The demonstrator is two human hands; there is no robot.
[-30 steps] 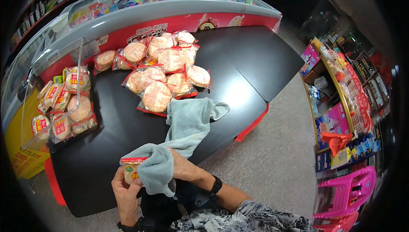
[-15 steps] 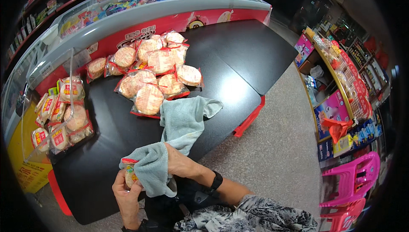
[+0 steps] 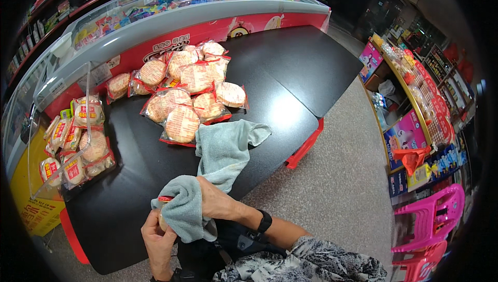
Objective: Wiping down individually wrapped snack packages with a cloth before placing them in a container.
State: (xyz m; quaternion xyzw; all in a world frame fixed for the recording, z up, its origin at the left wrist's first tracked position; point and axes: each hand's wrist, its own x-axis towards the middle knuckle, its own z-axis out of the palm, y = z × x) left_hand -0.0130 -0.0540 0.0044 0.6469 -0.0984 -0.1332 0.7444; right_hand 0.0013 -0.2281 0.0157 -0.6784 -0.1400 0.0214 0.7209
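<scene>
At the table's near edge, my left hand (image 3: 158, 243) pinches a small clear-wrapped pastry (image 3: 163, 221) with a red-edged wrapper, mostly covered by cloth. My right hand (image 3: 217, 199) is closed on a grey-green cloth (image 3: 184, 207), which is draped over and pressed round the pastry. More grey-green cloth (image 3: 223, 150) lies crumpled on the black table (image 3: 140, 157) just beyond my right hand; I cannot tell whether it is the same piece. Past it sits a pile of round, flat pastries (image 3: 198, 77) in clear wrappers with red edges.
A clear box (image 3: 89, 82) at the table's left holds several wrapped pastries (image 3: 88, 112). Behind the table runs a glass-topped freezer (image 3: 207, 10). Snack shelves (image 3: 423, 95) and stacked pink plastic chairs (image 3: 433, 217) stand right, across the speckled floor (image 3: 332, 168).
The cloth in my right hand has shifted slightly right and now covers more of the pastry. My left hand has tilted the pastry, so its printed front no longer shows.
</scene>
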